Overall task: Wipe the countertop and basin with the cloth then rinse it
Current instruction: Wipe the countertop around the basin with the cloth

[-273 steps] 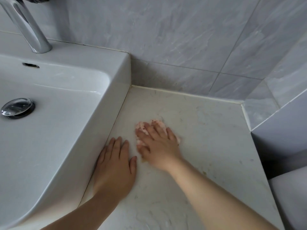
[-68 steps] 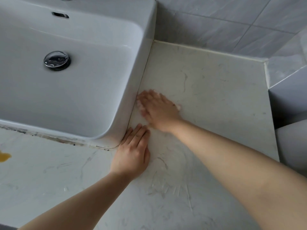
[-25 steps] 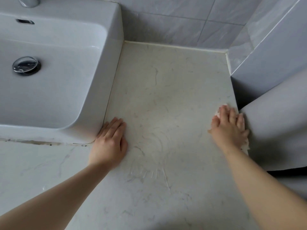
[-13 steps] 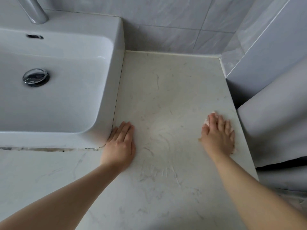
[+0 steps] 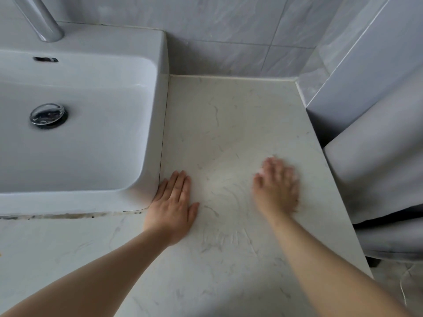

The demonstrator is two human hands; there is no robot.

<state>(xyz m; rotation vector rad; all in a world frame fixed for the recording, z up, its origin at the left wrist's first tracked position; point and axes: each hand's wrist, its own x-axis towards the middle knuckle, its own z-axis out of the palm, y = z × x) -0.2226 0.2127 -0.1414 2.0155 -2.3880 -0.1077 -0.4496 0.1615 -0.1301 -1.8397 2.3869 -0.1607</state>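
My right hand lies flat on the pale marbled countertop right of the basin, fingers straight and blurred, pressing down on the cloth. Almost all of the cloth is hidden under the palm; only a whitish edge shows by the fingers. Flat on the counter rests my left hand, its fingertips touching the front right corner of the white basin. The basin has a chrome drain plug and a chrome tap at the back.
Grey tiled walls close the counter at the back and the right. A grey curtain-like sheet hangs beyond the counter's right edge. Dark grime lines the seam under the basin's front rim.
My right hand has slid the cloth leftward from the counter's right edge toward the middle. My left hand has stayed at the basin's corner.
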